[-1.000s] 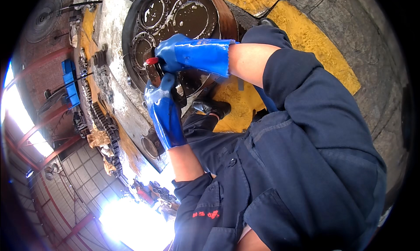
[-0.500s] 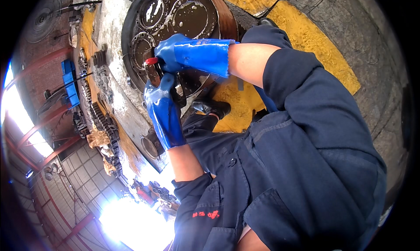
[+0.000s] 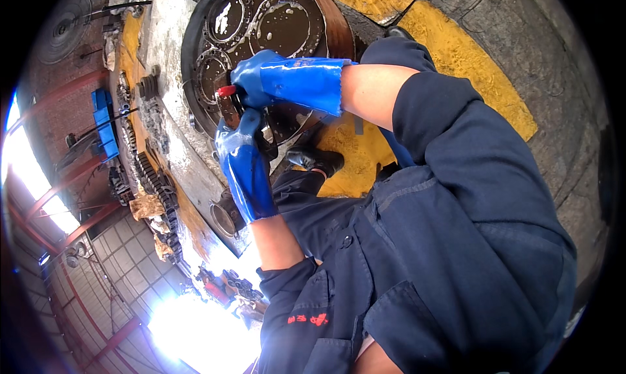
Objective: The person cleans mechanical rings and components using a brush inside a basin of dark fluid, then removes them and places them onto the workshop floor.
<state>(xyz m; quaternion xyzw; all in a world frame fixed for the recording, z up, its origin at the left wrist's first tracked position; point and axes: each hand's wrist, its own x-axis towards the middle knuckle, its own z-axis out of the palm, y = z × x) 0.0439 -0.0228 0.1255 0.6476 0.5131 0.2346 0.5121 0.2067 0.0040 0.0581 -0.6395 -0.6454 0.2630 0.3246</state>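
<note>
Both my hands wear long blue rubber gloves and work close together over a round metal tub (image 3: 336, 31) of dark, foamy liquid. My right hand (image 3: 255, 80) is closed around a tool whose red end (image 3: 226, 91) sticks out to the left; the rest of the tool is hidden by the glove. Just below it, my left hand (image 3: 240, 142) is closed on a dark metal part, mostly covered by the fingers, so its kind cannot be made out. Ring-shaped metal parts (image 3: 287, 29) lie in the liquid beyond my hands.
Left of the tub runs a worn metal-topped bench (image 3: 171, 54), with a hollow metal cylinder (image 3: 225, 219) near its close end. Dark chain-like parts (image 3: 149, 172) and a blue bin (image 3: 104, 123) are farther left. Yellow floor plates (image 3: 469, 74) lie to the right. My shoe (image 3: 316, 159) is beside the tub.
The red end of the tool has shifted very slightly. Both hands keep practically the same place and hold.
</note>
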